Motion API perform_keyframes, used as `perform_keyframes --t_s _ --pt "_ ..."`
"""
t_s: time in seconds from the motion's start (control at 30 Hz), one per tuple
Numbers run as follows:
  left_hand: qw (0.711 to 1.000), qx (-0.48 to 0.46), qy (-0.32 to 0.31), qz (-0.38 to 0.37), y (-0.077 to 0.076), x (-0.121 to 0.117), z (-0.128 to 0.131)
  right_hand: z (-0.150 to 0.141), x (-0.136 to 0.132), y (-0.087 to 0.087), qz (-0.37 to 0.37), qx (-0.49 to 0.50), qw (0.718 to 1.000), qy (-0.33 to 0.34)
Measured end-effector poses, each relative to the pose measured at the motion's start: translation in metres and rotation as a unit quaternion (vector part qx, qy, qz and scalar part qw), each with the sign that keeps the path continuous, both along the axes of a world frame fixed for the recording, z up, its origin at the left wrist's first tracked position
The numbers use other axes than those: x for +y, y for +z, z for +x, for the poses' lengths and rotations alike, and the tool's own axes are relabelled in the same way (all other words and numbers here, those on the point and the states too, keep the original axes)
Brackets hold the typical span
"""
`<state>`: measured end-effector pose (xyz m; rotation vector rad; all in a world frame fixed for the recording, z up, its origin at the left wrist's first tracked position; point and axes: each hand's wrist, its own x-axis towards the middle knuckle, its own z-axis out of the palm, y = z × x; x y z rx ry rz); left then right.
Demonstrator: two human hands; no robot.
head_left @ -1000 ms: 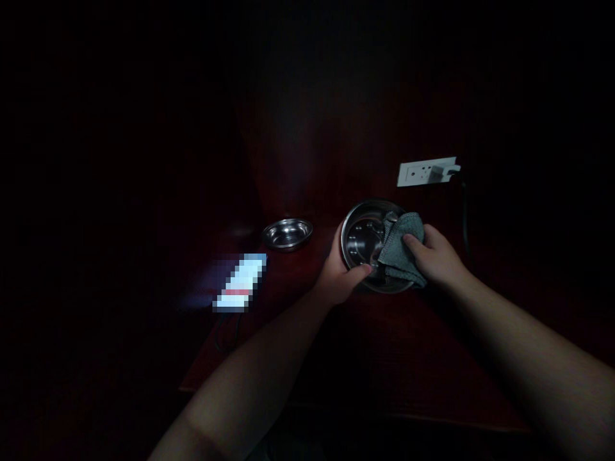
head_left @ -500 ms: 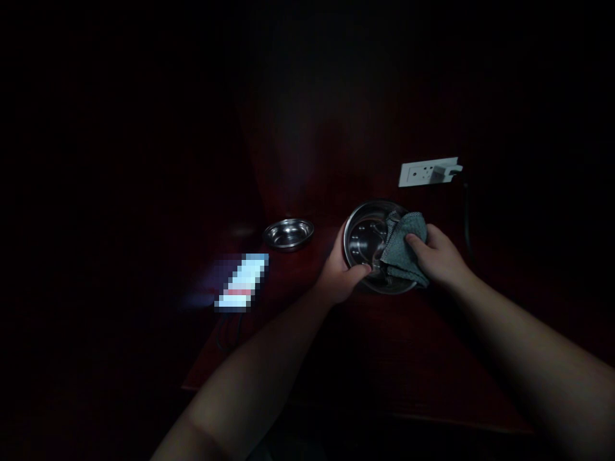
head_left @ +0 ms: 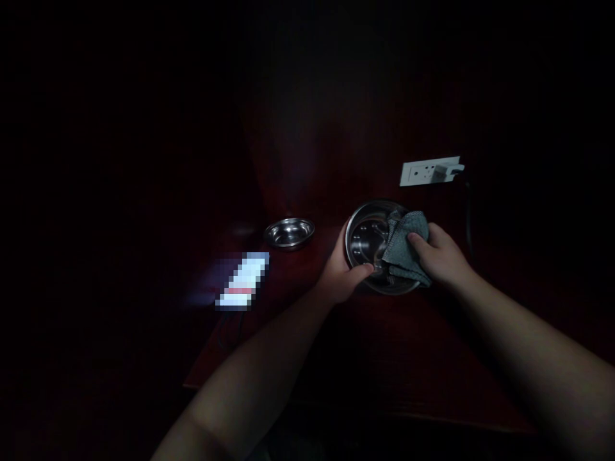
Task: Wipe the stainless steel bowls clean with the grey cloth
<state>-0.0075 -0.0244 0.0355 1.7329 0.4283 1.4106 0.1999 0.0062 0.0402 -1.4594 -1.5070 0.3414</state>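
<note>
A deep, shiny metal pot [head_left: 368,240] is tilted so that its inside faces me. My left hand [head_left: 342,272] grips its left side, thumb over the rim and the other fingers hidden behind the wall. In my right hand [head_left: 442,256] is a folded grey-green cloth [head_left: 408,246], pinched under the thumb. The cloth lies over the right rim and reaches into the pot. Most fingers of the right hand are covered by the cloth.
A shallow metal bowl [head_left: 289,234] stands left of the pot on the dark red table [head_left: 365,358]. Nearer me lies a bright, pixelated screen [head_left: 244,282] with cables below it. A white socket panel [head_left: 418,171] with a plug is on the wall behind. The surroundings are very dark.
Almost nothing differs. The whole view has shifted by a few pixels; both hands keep their hold on the pot and the cloth.
</note>
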Motion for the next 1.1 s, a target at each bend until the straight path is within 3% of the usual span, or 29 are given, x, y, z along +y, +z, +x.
perform_keyframes --t_s 0.77,1.1 --pt "0.999 0.021 0.027 -0.003 -0.005 -0.008 0.001 -0.001 0.000 -0.004 0.024 0.041 0.999 0.025" --pt "0.999 -0.003 0.031 -0.025 -0.003 -0.011 0.004 -0.005 0.000 -0.005 -0.003 0.031 0.999 0.029"
